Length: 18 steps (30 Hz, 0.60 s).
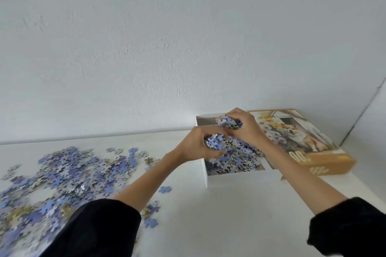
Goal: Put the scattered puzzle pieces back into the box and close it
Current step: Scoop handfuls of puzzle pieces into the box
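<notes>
Many blue and grey pieces are lying scattered on the left part of the white table, and a few single ones are lying near the left forearm. The open white box is standing at the far right of the table, close to the wall, well apart from the big scatter. Both hands are hovering over this box. The left hand is curling its fingers around a bunch of pieces, just above the left side of the box. The right hand is grasping another bunch, a little farther and more to the right. The two hands are almost touching each other. Inside the box a heap of pieces is lying under the hands. The lid, with a picture of a dog and flowers, is lying face up just right of the box. Black sleeves are covering both arms at the near edge.
</notes>
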Available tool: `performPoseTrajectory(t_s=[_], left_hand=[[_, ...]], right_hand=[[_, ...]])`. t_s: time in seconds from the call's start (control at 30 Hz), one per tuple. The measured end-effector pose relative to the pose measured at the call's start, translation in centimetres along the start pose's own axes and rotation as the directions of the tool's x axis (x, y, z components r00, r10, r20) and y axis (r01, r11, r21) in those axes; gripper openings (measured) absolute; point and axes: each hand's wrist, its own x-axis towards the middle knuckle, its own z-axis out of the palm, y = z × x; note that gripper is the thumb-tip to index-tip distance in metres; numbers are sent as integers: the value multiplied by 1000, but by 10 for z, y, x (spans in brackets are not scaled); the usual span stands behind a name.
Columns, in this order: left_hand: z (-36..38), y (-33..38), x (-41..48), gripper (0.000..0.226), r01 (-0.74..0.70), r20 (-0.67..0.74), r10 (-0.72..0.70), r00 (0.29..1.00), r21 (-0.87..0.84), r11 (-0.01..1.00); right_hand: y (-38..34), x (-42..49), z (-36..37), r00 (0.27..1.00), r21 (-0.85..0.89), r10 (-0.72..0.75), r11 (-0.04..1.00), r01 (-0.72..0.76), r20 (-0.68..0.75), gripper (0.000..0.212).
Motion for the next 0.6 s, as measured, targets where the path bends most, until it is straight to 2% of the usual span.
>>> performPoseTrajectory(t_s=[0.13,0.33,0.47,0.6], left_hand=[[29,-13,29,28,-23,0,23,1000,3,1000],[49,-36,44,28,8,31,-10,999,52,999],[53,-43,46,33,42,50,-47,998,86,995],[49,-44,50,35,9,96,-24,995,150,989]], right_hand=[[39,5,-9,999,0,17,1000,-17,52,33],[73,8,-8,998,11,31,999,-32,57,29],[87,15,-3,999,0,11,1000,-10,47,36],[91,19,0,1000,3,21,1000,-21,11,34]])
